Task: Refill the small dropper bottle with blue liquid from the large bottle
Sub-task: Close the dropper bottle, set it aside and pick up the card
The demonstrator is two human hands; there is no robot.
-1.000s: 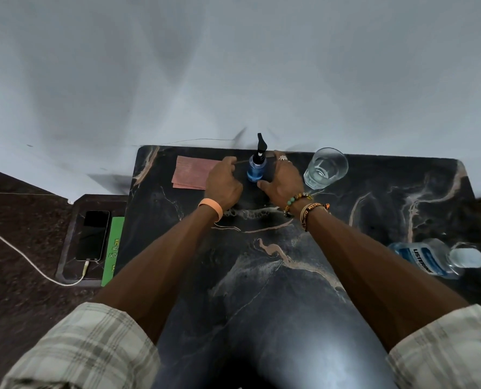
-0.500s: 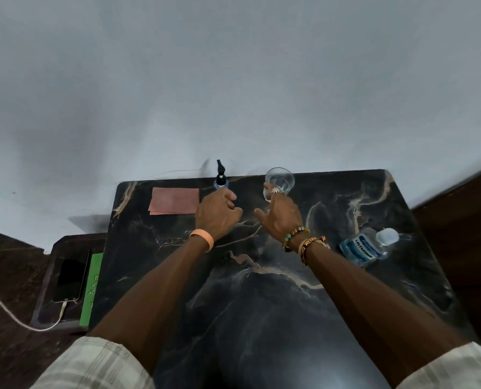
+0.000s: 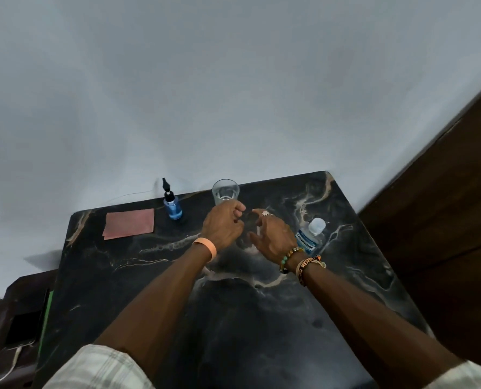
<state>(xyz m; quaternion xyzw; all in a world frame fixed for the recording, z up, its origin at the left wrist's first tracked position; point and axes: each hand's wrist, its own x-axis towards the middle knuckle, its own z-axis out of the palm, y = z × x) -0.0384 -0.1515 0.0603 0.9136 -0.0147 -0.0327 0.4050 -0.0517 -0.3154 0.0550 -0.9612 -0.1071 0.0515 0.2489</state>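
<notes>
Black marble table: I count one small dropper bottle upright near the back edge, one large bottle just beside the right hand, one glass and one pink cloth. The left hand is curled and empty; the right has spread fingers and holds nothing.

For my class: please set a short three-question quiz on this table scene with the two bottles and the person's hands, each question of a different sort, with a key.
1. True or false: the small dropper bottle stands upright with its black top on.
2. Which hand is nearer the large bottle? A) the left hand B) the right hand C) neither, both grip it
3. Short answer: is either bottle held in a hand right now?

Key: 1 true. 2 B. 3 no, neither hand grips a bottle.
</notes>
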